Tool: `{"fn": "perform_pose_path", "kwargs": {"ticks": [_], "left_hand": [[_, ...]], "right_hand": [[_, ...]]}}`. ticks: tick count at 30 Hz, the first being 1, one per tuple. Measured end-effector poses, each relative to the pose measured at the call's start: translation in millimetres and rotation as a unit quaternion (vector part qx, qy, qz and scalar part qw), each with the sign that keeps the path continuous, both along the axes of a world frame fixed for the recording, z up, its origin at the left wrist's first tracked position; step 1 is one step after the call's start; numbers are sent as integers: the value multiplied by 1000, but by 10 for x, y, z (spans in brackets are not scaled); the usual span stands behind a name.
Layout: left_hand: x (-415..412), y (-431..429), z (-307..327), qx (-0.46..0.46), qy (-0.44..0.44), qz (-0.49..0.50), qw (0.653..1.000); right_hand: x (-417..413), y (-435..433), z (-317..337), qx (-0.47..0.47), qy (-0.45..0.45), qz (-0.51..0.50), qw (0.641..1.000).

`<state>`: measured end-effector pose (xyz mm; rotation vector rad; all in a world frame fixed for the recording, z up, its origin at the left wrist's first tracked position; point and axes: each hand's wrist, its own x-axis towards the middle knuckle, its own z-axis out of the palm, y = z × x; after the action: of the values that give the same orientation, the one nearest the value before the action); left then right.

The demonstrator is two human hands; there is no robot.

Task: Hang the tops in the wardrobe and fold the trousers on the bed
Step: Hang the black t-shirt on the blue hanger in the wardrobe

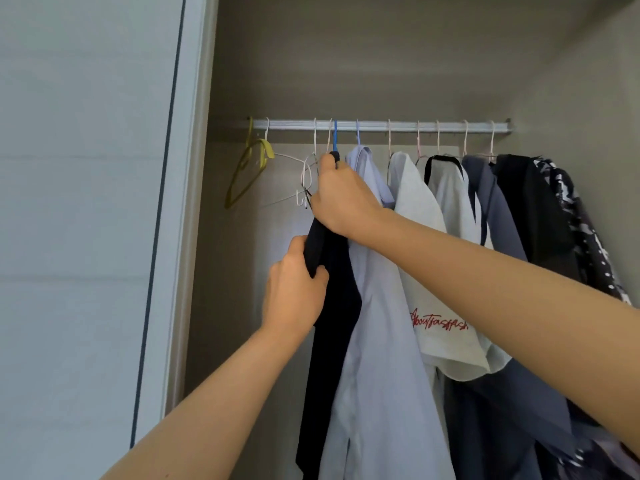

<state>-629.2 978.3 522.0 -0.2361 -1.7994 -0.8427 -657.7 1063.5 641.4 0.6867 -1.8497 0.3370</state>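
Clamped on the dark top [332, 323] hanging straight down from the rail [381, 125]: right hand [343, 199] at its neck just beneath, left hand [294, 289] lower on its edge.

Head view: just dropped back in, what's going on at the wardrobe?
A person is hanging a dark top on the rail. The right-hand grip holds it at the collar, just under its blue hanger, whose hook is over the rail; the left-hand grip clutches the fabric lower down. A pale blue shirt and other tops hang to its right.
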Motion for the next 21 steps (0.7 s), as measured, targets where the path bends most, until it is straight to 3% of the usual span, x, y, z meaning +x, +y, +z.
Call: {"fn": "perform_pose_path", "kwargs": {"ticks": [5, 11, 15, 21], "left_hand": [[175, -12, -231, -15, -2, 16, 1000], [420, -8, -497, -68, 9, 87, 994], [623, 46, -616, -116, 6, 171, 978], [1151, 364, -953, -99, -41, 338, 935]], "right_hand": [[184, 186, -323, 0, 25, -17, 1000], [277, 298, -901, -7, 61, 48, 997], [314, 368, -1243, -37, 64, 116, 991], [453, 552, -1781, -58, 48, 241, 968]]}}
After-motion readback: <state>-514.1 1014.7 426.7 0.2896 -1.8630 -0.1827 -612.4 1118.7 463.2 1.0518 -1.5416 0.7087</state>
